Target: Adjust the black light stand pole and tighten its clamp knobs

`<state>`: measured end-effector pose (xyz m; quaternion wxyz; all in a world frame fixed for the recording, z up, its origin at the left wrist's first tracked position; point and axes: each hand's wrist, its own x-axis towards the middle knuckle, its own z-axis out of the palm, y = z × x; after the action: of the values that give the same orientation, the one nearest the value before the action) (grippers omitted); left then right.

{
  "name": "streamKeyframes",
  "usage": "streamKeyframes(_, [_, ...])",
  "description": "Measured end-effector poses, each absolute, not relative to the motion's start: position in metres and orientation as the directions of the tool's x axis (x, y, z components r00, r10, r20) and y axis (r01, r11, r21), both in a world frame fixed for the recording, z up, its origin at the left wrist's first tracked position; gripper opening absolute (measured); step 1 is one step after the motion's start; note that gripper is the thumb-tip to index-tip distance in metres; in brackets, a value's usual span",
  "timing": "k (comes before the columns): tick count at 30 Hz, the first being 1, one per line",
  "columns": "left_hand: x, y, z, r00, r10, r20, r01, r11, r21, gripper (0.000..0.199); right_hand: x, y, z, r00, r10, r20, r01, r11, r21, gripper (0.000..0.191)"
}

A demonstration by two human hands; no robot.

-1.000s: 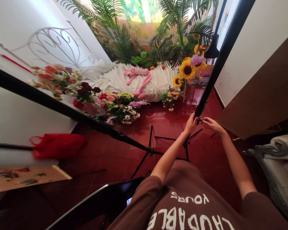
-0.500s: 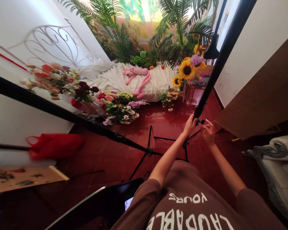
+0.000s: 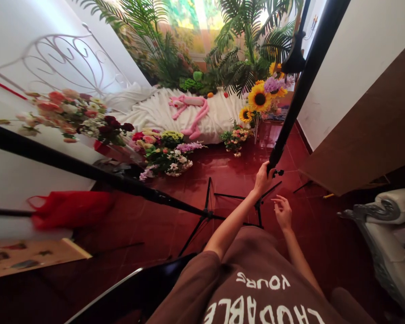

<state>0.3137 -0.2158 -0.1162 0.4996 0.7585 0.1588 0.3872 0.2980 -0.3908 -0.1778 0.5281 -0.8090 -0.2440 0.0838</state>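
My left hand (image 3: 263,179) grips the black pole of a light stand (image 3: 292,108) just below its small locking knob (image 3: 278,172). The pole rises up and to the right, out of view at the top. My right hand (image 3: 282,211) hangs free below the knob with its fingers spread, holding nothing. The stand's thin tripod legs (image 3: 258,211) spread over the red tiled floor under my hands. A second black stand (image 3: 97,168) leans across the left of the view, and its legs (image 3: 205,216) meet the floor near the first stand's legs.
Flower arrangements (image 3: 162,150) and sunflowers (image 3: 259,98) stand on the floor before a white cloth (image 3: 219,112) with a pink plush toy (image 3: 191,110) and palm plants behind. A brown door (image 3: 374,126) is at right, a red bag (image 3: 70,209) at left, a black chair (image 3: 135,288) below.
My right hand has let go of the knob on the pole and dropped down toward me. My left hand keeps its grip on the pole.
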Motion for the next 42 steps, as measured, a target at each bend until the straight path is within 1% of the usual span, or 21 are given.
streamKeyframes(3, [0.325, -0.215, -0.098, 0.618, 0.65, 0.441, -0.163, -0.444, 0.881, 0.036, 0.297, -0.396, -0.169, 0.851, 0.509, 0.13, 0.324, -0.313, -0.893, 0.026])
streamKeyframes(7, [0.345, -0.208, -0.06, 0.578, 0.644, 0.502, -0.301, -0.403, 0.864, 0.042, 0.313, -0.395, -0.146, 0.827, 0.51, 0.236, 0.424, -0.292, -0.857, 0.031])
streamKeyframes(10, [0.355, -0.203, -0.034, 0.579, 0.608, 0.544, -0.401, -0.369, 0.839, 0.042, 0.33, -0.385, -0.13, 0.785, 0.536, 0.312, 0.51, -0.271, -0.816, 0.041])
streamKeyframes(12, [0.356, -0.201, -0.026, 0.59, 0.583, 0.558, -0.433, -0.354, 0.829, 0.042, 0.341, -0.375, -0.123, 0.754, 0.567, 0.33, 0.555, -0.284, -0.782, 0.047])
streamKeyframes(16, [0.351, -0.201, -0.029, 0.608, 0.575, 0.548, -0.425, -0.347, 0.836, 0.042, 0.358, -0.359, -0.118, 0.718, 0.607, 0.341, 0.624, -0.344, -0.702, 0.051])
streamKeyframes(19, [0.348, -0.202, -0.04, 0.61, 0.585, 0.535, -0.402, -0.353, 0.845, 0.042, 0.367, -0.354, -0.117, 0.715, 0.61, 0.341, 0.636, -0.366, -0.679, 0.048])
streamKeyframes(23, [0.347, -0.203, -0.047, 0.617, 0.588, 0.523, -0.393, -0.345, 0.852, 0.04, 0.376, -0.35, -0.113, 0.739, 0.594, 0.318, 0.599, -0.364, -0.713, 0.044])
streamKeyframes(26, [0.347, -0.203, -0.048, 0.622, 0.587, 0.518, -0.393, -0.338, 0.855, 0.041, 0.382, -0.346, -0.11, 0.757, 0.577, 0.307, 0.559, -0.329, -0.761, 0.049])
streamKeyframes(28, [0.347, -0.203, -0.047, 0.62, 0.586, 0.521, -0.395, -0.34, 0.853, 0.041, 0.385, -0.341, -0.107, 0.785, 0.542, 0.302, 0.53, -0.334, -0.78, 0.055])
streamKeyframes(30, [0.347, -0.204, -0.046, 0.615, 0.589, 0.525, -0.399, -0.343, 0.851, 0.041, 0.388, -0.336, -0.104, 0.821, 0.511, 0.256, 0.478, -0.368, -0.798, 0.06])
streamKeyframes(33, [0.345, -0.205, -0.044, 0.608, 0.594, 0.527, -0.403, -0.341, 0.849, 0.04, 0.392, -0.327, -0.099, 0.856, 0.503, 0.118, 0.365, -0.428, -0.827, 0.065])
streamKeyframes(36, [0.344, -0.205, -0.042, 0.61, 0.594, 0.524, -0.407, -0.332, 0.851, 0.041, 0.396, -0.322, -0.098, 0.868, 0.496, -0.004, 0.254, -0.452, -0.855, 0.065])
streamKeyframes(38, [0.345, -0.205, -0.042, 0.62, 0.588, 0.519, -0.409, -0.322, 0.854, 0.041, 0.401, -0.319, -0.099, 0.86, 0.496, -0.123, 0.121, -0.431, -0.894, 0.062])
streamKeyframes(40, [0.345, -0.206, -0.045, 0.625, 0.588, 0.513, -0.408, -0.314, 0.857, 0.04, 0.406, -0.318, -0.1, 0.794, 0.543, -0.272, -0.054, -0.383, -0.922, 0.058])
streamKeyframes(42, [0.344, -0.207, -0.053, 0.627, 0.597, 0.5, -0.392, -0.313, 0.865, 0.038, 0.412, -0.318, -0.1, 0.662, 0.636, -0.395, -0.214, -0.345, -0.914, 0.055])
